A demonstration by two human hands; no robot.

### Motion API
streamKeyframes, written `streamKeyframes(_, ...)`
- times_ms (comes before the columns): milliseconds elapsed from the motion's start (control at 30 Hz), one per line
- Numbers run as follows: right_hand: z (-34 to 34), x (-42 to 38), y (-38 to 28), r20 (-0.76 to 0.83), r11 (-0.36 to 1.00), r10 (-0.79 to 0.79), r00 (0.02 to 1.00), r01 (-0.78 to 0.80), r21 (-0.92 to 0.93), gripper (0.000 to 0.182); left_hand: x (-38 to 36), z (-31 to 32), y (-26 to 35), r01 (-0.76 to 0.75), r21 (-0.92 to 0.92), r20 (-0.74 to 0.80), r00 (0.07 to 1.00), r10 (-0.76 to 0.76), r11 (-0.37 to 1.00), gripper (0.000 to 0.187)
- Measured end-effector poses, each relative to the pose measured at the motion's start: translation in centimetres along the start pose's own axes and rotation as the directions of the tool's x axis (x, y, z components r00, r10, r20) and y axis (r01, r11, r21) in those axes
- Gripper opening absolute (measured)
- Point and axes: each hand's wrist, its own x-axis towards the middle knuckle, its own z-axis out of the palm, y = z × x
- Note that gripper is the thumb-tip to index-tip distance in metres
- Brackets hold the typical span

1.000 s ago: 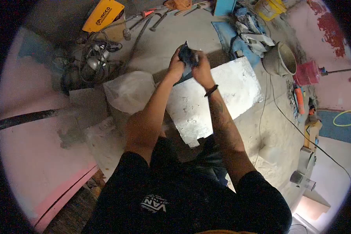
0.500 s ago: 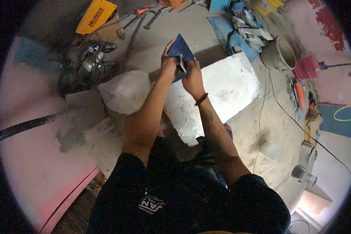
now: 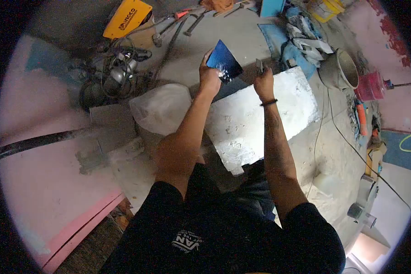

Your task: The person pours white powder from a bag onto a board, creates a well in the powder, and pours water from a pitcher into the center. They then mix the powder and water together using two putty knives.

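Note:
My left hand (image 3: 208,75) grips a dark blue flat piece (image 3: 225,60) by its left side, tilted, with small white bits near its lower edge. To the right, my right hand (image 3: 264,82) is closed round a small grey flat tool (image 3: 259,65) that points up. The two hands are apart. Beneath my right hand and forearm lies a large white-coated slab (image 3: 246,121) with a rough surface. A whitish plastic bag (image 3: 162,108) sits left of the slab, beside my left forearm.
A yellow case (image 3: 128,19) and cables with a grey tool (image 3: 122,71) lie at the upper left. Hammers (image 3: 194,25) lie at the top. On the right are a grey bucket (image 3: 340,69), a pink container (image 3: 370,86), a thin cable and a pink wall.
My right hand has moved right, away from the blue piece, with the small tool in it. The blue piece stays in my left hand and shows more of its face. The whole view has shifted.

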Motion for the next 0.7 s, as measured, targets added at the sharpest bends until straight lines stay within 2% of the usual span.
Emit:
streamKeyframes(33, 0.4, -1.8, -0.7, 0.013, 1.000, 0.002, 1.000, -0.002, -0.005, 0.036, 0.0, -0.1, -0.1, -0.029, -0.027, -0.048, 0.998, 0.027, 0.999, 0.059)
streamKeyframes(67, 1.0, -3.3, -1.1, 0.035, 0.997, -0.046, 0.998, 0.044, 0.058, 0.037, -0.6, 0.0, 0.1, -0.185, 0.184, 0.039, 0.983, 0.181, 0.965, 0.055)
streamKeyframes(100, 1.4, -4.6, -1.5, 0.047, 0.989, -0.091, 0.995, 0.085, 0.118, 0.038, -1.1, 0.2, 0.3, -0.352, 0.363, 0.126, 0.936, 0.329, 0.862, 0.050)
streamKeyframes(133, 2.0, -5.7, -2.3, 0.091, 0.979, -0.160, 0.983, 0.146, 0.143, 0.043, -0.9, 0.4, -0.1, -0.213, 0.280, 0.056, 0.977, 0.206, 0.936, 0.048)
streamKeyframes(167, 2.7, -5.4, -2.9, 0.138, 0.975, -0.213, 0.967, 0.202, 0.088, 0.045, -0.8, 0.5, -0.6, -0.071, 0.189, 0.000, 0.997, 0.073, 0.979, 0.045)
streamKeyframes(233, 3.4, -3.8, -1.2, 0.101, 0.988, -0.099, 0.990, 0.110, -0.112, 0.042, -0.5, -0.2, -1.3, -0.093, 0.262, 0.002, 0.995, 0.096, 0.961, 0.041)
streamKeyframes(267, 4.2, -3.1, 2.2, 0.037, 0.951, -0.212, 0.977, 0.215, -0.224, 0.038, -0.1, -1.0, -1.7, 0.009, 0.189, -0.043, 0.999, -0.001, 0.982, 0.042)
streamKeyframes(300, 4.2, -1.8, 3.8, 0.056, 0.993, 0.013, 0.998, -0.006, -0.121, 0.032, 0.2, -1.5, -1.7, 0.102, 0.108, -0.079, 0.992, -0.094, 0.989, 0.044)
streamKeyframes(333, 3.2, -1.6, 3.2, 0.010, 0.991, -0.078, 0.997, 0.079, -0.111, 0.030, 0.2, -1.6, -1.6, 0.048, 0.112, -0.020, 0.999, -0.046, 0.993, 0.043)
streamKeyframes(367, 1.8, -1.4, 1.5, -0.034, 0.981, -0.168, 0.985, 0.163, -0.109, 0.030, -0.5, -0.8, -0.8, 0.067, 0.121, -0.072, 0.996, -0.059, 0.990, 0.050)
streamKeyframes(433, 1.2, -2.4, -1.1, -0.002, 0.996, -0.089, 0.996, 0.089, 0.027, 0.037, 0.3, -1.9, -1.8, 0.028, 0.031, -0.091, 0.996, -0.025, 0.999, 0.052)
streamKeyframes(467, 1.5, -3.4, -2.4, 0.037, 0.988, -0.145, 0.989, 0.142, 0.066, 0.038, 0.7, -2.4, -2.4, 0.028, 0.026, -0.090, 0.996, -0.025, 0.999, 0.052)
streamKeyframes(500, 1.8, -4.1, -3.8, 0.068, 0.977, -0.196, 0.978, 0.189, 0.101, 0.039, 1.2, -3.0, -3.2, 0.108, 0.041, -0.112, 0.988, -0.103, 0.993, 0.046)
streamKeyframes(533, 2.0, -3.8, -5.1, 0.137, 0.985, -0.159, 0.978, 0.147, 0.089, 0.040, 1.4, -3.0, -3.7, 0.188, 0.056, -0.129, 0.975, -0.180, 0.981, 0.040)
streamKeyframes(567, 1.8, -3.3, -5.8, 0.203, 0.991, -0.120, 0.972, 0.106, 0.077, 0.041, 1.1, -2.3, -3.6, 0.194, 0.053, -0.115, 0.976, -0.187, 0.980, 0.040)
streamKeyframes(600, 3.0, -2.3, -3.1, 0.124, 0.989, -0.128, 0.984, 0.137, -0.064, 0.043, 0.1, -1.6, -3.1, 0.088, 0.301, -0.070, 0.995, -0.070, 0.950, 0.043)
streamKeyframes(633, 3.8, -1.0, 0.4, -0.022, 0.968, -0.220, 0.975, 0.216, -0.124, 0.034, -0.5, -1.4, -2.7, -0.032, 0.525, -0.002, 0.999, 0.038, 0.850, 0.046)
streamKeyframes(667, 3.5, 0.0, 3.2, 0.049, 0.999, 0.017, 0.999, -0.015, -0.037, 0.028, 0.3, -2.2, -2.9, 0.226, 0.008, 0.004, 0.974, -0.226, 0.974, 0.042)
streamKeyframes(700, 2.8, 1.1, 5.0, 0.142, 0.969, 0.237, 0.961, -0.244, 0.033, 0.022, -0.2, -2.0, -2.6, 0.156, 0.243, -0.049, 0.988, -0.149, 0.957, 0.039)
